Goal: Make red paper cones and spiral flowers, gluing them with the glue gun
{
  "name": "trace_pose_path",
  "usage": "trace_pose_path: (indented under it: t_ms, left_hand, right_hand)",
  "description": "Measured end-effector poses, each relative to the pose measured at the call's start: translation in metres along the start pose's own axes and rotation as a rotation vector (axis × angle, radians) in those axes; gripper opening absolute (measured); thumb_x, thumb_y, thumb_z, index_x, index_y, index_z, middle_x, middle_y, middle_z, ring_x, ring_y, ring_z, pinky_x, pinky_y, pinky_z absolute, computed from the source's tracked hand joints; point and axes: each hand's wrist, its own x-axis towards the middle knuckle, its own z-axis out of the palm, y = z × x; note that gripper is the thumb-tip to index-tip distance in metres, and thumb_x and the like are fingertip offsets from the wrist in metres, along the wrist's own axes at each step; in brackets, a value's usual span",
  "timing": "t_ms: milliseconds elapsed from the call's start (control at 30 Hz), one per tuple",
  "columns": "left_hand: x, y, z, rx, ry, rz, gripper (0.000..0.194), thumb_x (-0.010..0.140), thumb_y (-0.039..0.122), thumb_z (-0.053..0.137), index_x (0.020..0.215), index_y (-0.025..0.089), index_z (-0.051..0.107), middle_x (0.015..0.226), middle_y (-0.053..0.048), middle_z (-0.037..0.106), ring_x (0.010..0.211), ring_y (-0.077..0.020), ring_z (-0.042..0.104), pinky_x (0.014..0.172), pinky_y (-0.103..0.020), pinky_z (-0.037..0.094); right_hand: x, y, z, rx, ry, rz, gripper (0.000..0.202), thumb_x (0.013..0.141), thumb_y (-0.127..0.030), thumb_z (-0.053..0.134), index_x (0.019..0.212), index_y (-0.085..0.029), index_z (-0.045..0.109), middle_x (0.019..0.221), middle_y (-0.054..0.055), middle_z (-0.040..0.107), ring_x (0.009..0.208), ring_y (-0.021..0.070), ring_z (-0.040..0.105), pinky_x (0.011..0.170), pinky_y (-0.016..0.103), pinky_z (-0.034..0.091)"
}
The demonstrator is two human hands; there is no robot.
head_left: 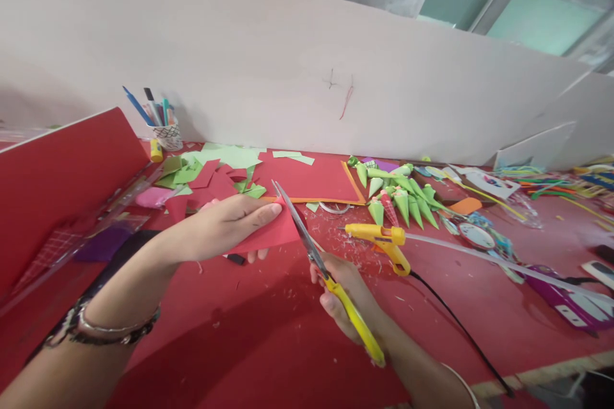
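My left hand (220,227) pinches a piece of red paper (268,233), thumb on top and fingers beneath. In my right hand (345,294) is a pair of scissors (352,319) with yellow handles and metal blades. The blades are slightly parted at the tips and lie along the right edge of the red paper; whether the paper sits between them I cannot tell. Both hands are above the red tabletop (240,339). Just right of the scissors lies a yellow hot glue gun (378,236) with a clear glue stick in its back end.
Red and green paper scraps (215,182) lie behind my left hand, beside red sheets (307,179). Several green paper cones (407,198) are heaped at the back. A pen cup (165,134) stands back left. The glue gun's black cord (451,319) runs toward the front edge.
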Motion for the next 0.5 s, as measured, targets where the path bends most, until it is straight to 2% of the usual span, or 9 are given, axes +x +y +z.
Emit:
trace_pose_path:
  t_ms: [200,400,500]
  left_hand:
    - [-0.0009,-0.0017,-0.0003,-0.031,0.012,-0.054,0.051,0.084,0.049,0.031,0.058,0.017,0.061,0.057,-0.002,0.063,0.054,-0.0137,0.060,0.053,-0.022,0.047]
    - [0.0002,-0.0006,0.0003,-0.027,-0.010,-0.032,0.044,0.084,0.041,0.034,0.059,0.018,0.061,0.057,-0.001,0.063,0.056,-0.0135,0.059,0.056,-0.023,0.046]
    - [-0.0003,-0.0076,-0.0032,0.037,0.104,0.002,0.035,0.080,0.038,0.043,0.056,0.019,0.058,0.055,0.002,0.058,0.052,-0.0118,0.054,0.049,-0.021,0.042]
  right_hand:
    - [0.0009,-0.0008,-0.0010,0.049,-0.011,0.047,0.056,0.073,-0.072,0.023,0.066,-0.019,0.040,0.058,-0.002,0.039,0.051,0.0108,0.037,0.049,0.025,0.029]
    - [0.0006,-0.0010,-0.0002,0.077,-0.005,0.050,0.055,0.071,-0.074,0.025,0.062,-0.020,0.038,0.055,-0.003,0.034,0.049,0.0104,0.032,0.048,0.025,0.025]
    - [0.0005,-0.0015,-0.0002,0.094,-0.017,0.056,0.054,0.071,-0.073,0.025,0.063,-0.020,0.037,0.055,-0.004,0.033,0.049,0.0103,0.031,0.048,0.025,0.025]
